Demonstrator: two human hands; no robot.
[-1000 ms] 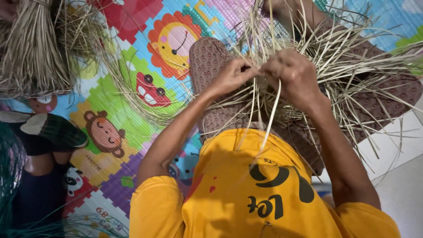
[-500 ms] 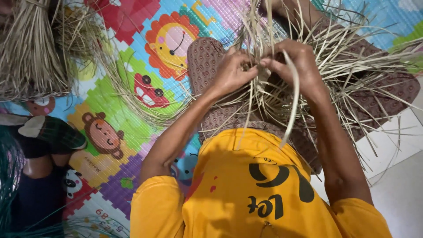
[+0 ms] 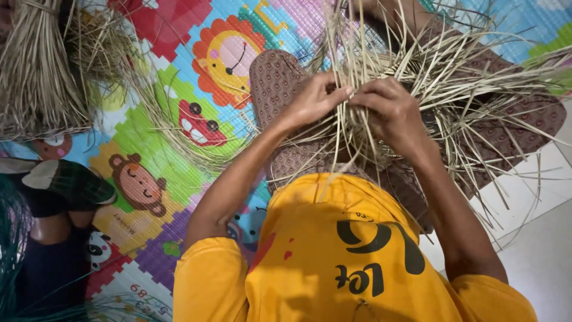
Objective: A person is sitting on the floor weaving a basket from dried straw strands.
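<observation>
Drawn closer together since a moment ago: left hand (image 3: 310, 101) and right hand (image 3: 390, 113), both pinched on pale dry straw strands (image 3: 441, 71); colourful foam mat (image 3: 173, 149) open leftward.

Straw bundle (image 3: 42, 71) cut off top-left.

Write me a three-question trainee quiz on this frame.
1. True or false: both hands touch the straw strips.
2. What lies under the strips on the lap? A) brown patterned cloth B) a metal tray C) a book
3. Fill in: the floor mat shows cartoon ____.

Key: 1 true, left hand and right hand pinch strands; 2 A, cloth; 3 animals.
</observation>
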